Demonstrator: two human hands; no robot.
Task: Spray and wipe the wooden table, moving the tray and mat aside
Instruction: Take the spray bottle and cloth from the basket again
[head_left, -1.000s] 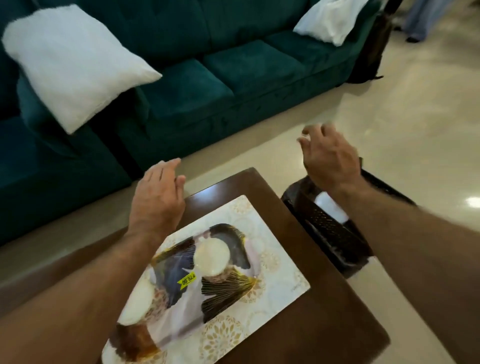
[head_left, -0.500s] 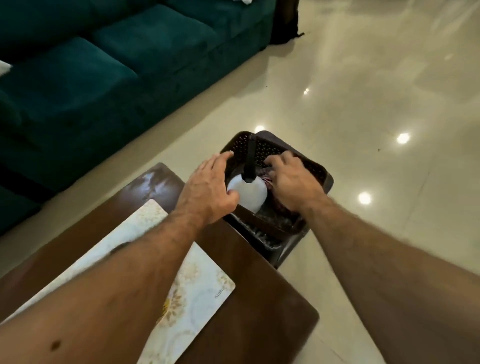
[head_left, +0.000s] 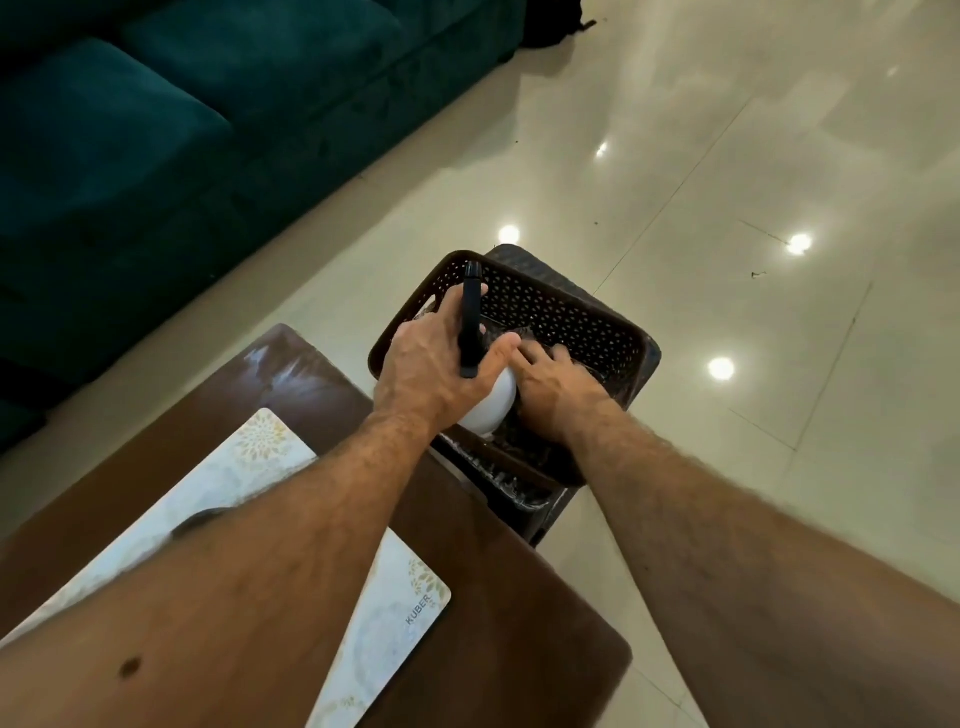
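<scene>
Over the dark brown perforated plastic basket (head_left: 571, 317): left hand (head_left: 431, 369) closed round the neck of one white spray bottle with a black trigger head (head_left: 491, 410). Beside it, right hand (head_left: 550, 384) pressed down among the basket's contents, fingers (head_left: 535, 358) curled; grip cannot be told. Two bare forearms crossing one dark wooden table (head_left: 519, 623), covering much of one pale floral mat marked KUBER (head_left: 400, 608). Beyond, one teal velvet sofa (head_left: 156, 130) and glossy cream floor tiles (head_left: 727, 156).
</scene>
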